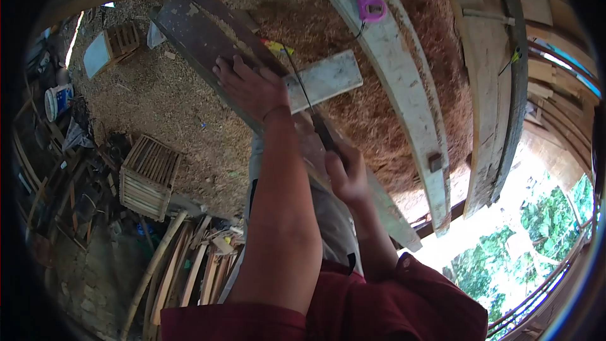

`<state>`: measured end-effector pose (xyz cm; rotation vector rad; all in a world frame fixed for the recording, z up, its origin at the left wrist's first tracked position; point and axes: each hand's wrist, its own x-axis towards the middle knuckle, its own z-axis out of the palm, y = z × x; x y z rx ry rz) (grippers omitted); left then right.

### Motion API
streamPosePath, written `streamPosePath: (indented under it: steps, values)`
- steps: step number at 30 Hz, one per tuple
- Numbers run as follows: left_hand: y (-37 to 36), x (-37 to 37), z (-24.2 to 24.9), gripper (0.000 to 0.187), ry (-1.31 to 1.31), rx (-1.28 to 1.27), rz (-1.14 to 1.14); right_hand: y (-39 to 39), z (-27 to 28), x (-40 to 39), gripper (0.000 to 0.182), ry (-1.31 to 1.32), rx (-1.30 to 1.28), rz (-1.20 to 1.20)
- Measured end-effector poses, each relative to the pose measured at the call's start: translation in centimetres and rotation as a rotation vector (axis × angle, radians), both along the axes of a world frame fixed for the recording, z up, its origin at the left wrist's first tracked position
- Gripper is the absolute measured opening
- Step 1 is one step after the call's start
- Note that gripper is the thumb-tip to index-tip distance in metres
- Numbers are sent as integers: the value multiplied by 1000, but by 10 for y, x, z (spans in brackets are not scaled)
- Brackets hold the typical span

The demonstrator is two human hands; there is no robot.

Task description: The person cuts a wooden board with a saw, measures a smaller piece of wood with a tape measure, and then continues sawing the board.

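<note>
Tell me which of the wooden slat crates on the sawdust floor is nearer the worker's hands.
The larger crate, left of the person's left forearm. The other crate lies farther up the floor, beside a pale panel, well away from the left hand pressing the dark plank.

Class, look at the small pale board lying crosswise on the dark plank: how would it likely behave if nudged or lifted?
The pale board looks short and thin, so probably stiff and light. It lies flat across the dark plank, one end overhanging, so a push might pivot or tip it off. The left hand beside it probably steadies it.

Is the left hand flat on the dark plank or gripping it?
Flat: the left hand lies palm-down, fingers spread on the dark plank.
</note>
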<state>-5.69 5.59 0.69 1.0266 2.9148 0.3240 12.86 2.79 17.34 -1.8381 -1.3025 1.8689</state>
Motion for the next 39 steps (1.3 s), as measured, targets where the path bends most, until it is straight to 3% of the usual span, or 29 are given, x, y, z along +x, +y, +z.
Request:
streamPosePath:
  steps: [4,7,9,12,16,18,19,22,26,29,34,37,39]
  values:
    - [-2,1,0,57,-1,-16,-1,-34,43,53,29,69,-51,65]
    - [2,0,-2,55,17,-13,-5,-34,8,29,30,46,-39,-75]
    - [2,3,1,54,38,-13,-8,-8,-38,-13,30,7,192,-92]
    - [-1,1,-5,51,28,-11,-4,-13,-30,4,29,23,6,5]
    - [-4,-1,-8,48,40,-6,-12,-52,10,47,31,65,-18,11]
    - [-1,0,-7,47,44,-20,-7,-44,10,53,31,101,-7,43]
    - [1,1,-6,47,45,-6,-5,-35,6,29,32,57,-8,-116]
    - [-1,3,-8,47,51,12,7,-8,-36,2,30,40,34,-39]
    - [2,3,-5,48,24,-6,29,-32,9,32,30,64,57,4]
    - [0,2,-4,48,14,1,24,-49,13,46,29,90,80,-49]
    - [-1,2,-4,51,74,-33,16,0,-51,0,30,97,12,-78]
    - [5,2,-4,52,55,-22,14,-21,-1,3,31,0,-33,-46]
    - [0,2,-7,53,90,-21,0,-48,13,36,31,80,-11,-20]
